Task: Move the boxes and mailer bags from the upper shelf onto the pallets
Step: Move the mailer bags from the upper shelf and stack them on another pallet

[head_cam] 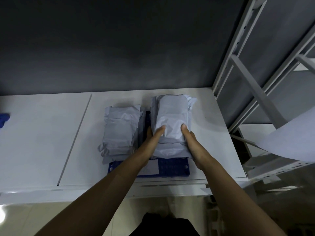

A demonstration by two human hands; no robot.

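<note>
Bag (172,116): grey mailer, top of a stack on the blue pallet (172,166), long axis running straight away from the hands.
Left hand (153,135), right hand (189,138): one at each near side, thumbs on top, fingers round its sides, both grasping it; neither is nearer.
Second stack (119,132): just left of the left hand, same pallet.
Surface (42,133): white, carries the pallet.
Room: dark wall (119,40) beyond the hands; grey rack (255,82) to the right of the right hand.

No legible text (label (151,166) on pallet (173,166) unreadable).
</note>
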